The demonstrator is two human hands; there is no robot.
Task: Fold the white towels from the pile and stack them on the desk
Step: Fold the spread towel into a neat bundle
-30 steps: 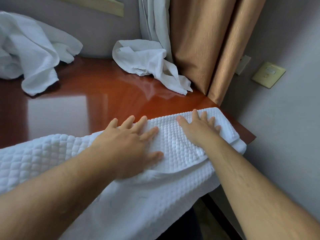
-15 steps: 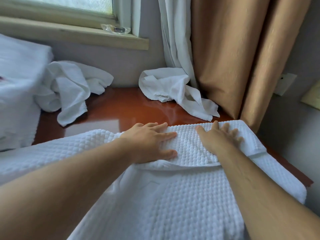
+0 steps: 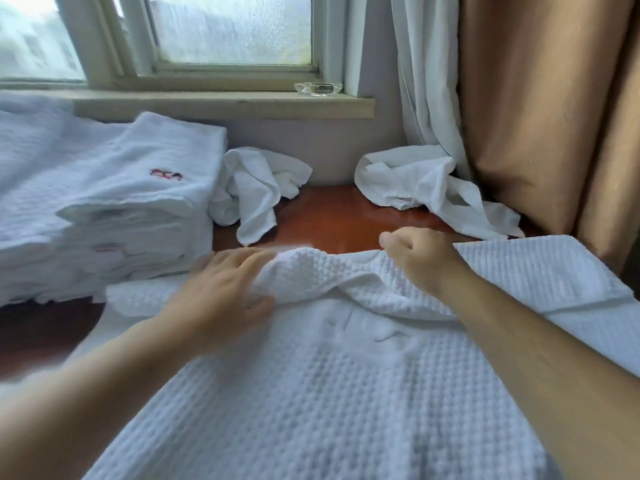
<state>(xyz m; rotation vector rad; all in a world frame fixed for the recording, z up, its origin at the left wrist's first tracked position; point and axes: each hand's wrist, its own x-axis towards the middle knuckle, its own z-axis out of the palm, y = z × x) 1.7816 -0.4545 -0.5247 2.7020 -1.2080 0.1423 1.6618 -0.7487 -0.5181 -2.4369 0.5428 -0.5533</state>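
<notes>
Head view: both hands (image 3: 221,292) now bunch the towel's (image 3: 346,375) folded edge instead of pressing flat.

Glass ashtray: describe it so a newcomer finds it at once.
Start at the window and drop to its sill. Near the sill's right end, just left of the white curtain, sits the ashtray. It is the only clear glass thing there; everything else nearby is cloth.

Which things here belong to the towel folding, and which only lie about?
Job: white waffle-weave towel, left hand, right hand, stack of folded white towels, two crumpled white towels.
Lying about: clear glass ashtray, tan curtain.
</notes>
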